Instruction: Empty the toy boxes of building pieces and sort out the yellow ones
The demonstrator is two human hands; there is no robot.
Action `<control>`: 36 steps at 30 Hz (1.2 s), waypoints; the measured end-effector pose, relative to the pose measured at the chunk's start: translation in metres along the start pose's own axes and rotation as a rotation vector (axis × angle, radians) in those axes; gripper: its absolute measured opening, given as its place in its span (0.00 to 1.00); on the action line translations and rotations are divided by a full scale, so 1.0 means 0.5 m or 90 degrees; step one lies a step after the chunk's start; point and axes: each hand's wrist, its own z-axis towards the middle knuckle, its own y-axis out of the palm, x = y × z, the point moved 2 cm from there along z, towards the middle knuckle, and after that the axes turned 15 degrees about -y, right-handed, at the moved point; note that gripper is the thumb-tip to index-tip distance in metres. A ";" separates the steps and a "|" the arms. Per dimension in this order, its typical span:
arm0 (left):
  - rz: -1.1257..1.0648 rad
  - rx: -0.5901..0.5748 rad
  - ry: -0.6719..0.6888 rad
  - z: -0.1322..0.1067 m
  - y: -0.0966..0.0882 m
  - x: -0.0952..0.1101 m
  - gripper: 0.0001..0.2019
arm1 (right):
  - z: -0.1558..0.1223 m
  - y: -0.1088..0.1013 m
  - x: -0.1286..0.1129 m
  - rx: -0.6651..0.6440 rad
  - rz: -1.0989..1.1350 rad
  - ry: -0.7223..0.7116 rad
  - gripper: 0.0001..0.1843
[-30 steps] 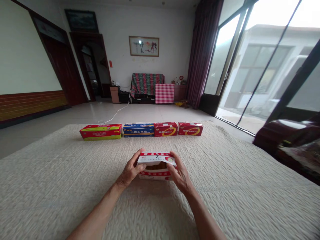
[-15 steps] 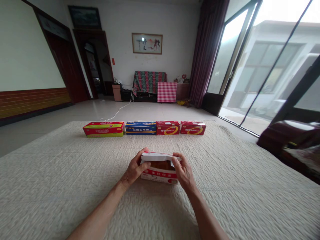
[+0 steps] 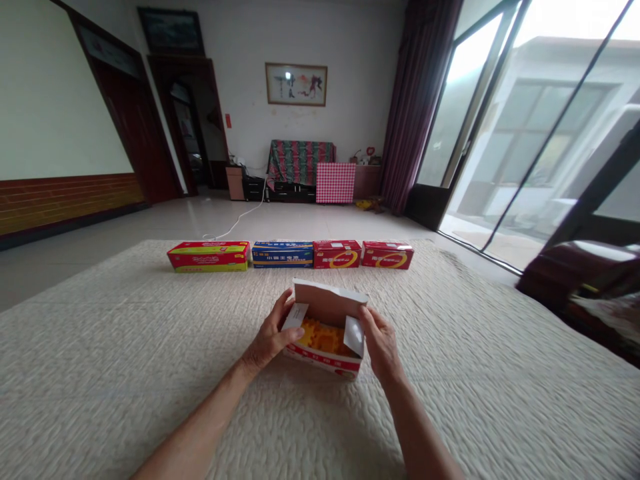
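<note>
A small red and white carton [image 3: 325, 360] lies on the cream quilted surface [image 3: 150, 360] in front of me, its lid flap raised so the plain brown inside faces me. Orange-yellow contents show inside the carton. My left hand [image 3: 270, 337] grips the carton's left end, thumb on the small white side flap. My right hand [image 3: 381, 343] holds the right end, fingers by the other white side flap. Both hands are closed on the carton.
Several closed boxes stand in a row at the far edge: a red and yellow-green one [image 3: 209, 257], a blue one [image 3: 283, 254], and two red ones [image 3: 337, 254] [image 3: 387, 255]. Beyond lie a tiled floor, a white cable and a covered cabinet. Dark furniture [image 3: 580, 280] stands at the right.
The carton's lid has swung from shut to fully raised, exposing the orange contents and side flaps. My hands stayed at the carton's two ends.
</note>
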 end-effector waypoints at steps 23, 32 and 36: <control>0.099 0.336 0.008 0.020 -0.034 -0.004 0.30 | -0.001 -0.018 -0.046 -0.199 -0.504 -0.043 0.25; 0.127 0.443 0.076 0.015 -0.030 -0.016 0.24 | -0.022 0.031 -0.075 -0.257 -0.381 -0.103 0.34; 0.131 0.455 0.096 0.015 -0.038 -0.023 0.23 | -0.023 0.035 -0.076 -0.284 -0.402 -0.069 0.33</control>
